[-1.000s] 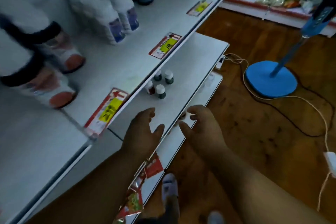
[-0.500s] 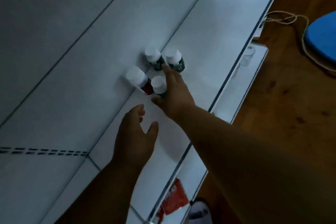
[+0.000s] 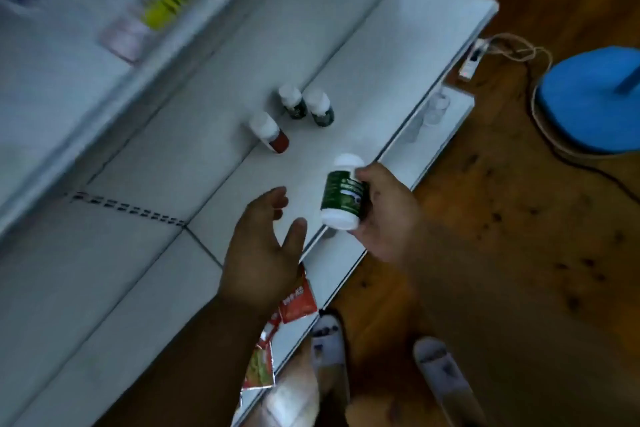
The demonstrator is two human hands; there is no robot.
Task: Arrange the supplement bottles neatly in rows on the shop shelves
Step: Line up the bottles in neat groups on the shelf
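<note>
- Right hand [image 3: 384, 215] curled round a green-labelled bottle [image 3: 343, 196] with a white cap — held clear of the white shelf [image 3: 398, 55], above its front edge, cap pointing up and away, base toward the camera.
- Left hand [image 3: 263, 253] just beside that bottle on its left, not touching it; fingers relaxed and spread, thumb out, holding nothing, hovering over the near part of the shelf.
- Farther back on the same shelf, well apart from both hands: two dark-green bottles [image 3: 306, 106] standing side by side, touching or nearly so, close to the back panel.
- Just left of that pair and a little nearer — a red-labelled bottle [image 3: 269, 132], white cap, also hard against the back panel.
- All three blurred; labels unreadable.
- Lower shelf [image 3: 446, 135] showing beneath, with small pale containers too faint to tell apart.
- Red packets [image 3: 298, 298] at the shelf edge under the left wrist.
- Blue round base [image 3: 588, 100] on the wooden floor [image 3: 519, 236] at right, cables looping beside it.
</note>
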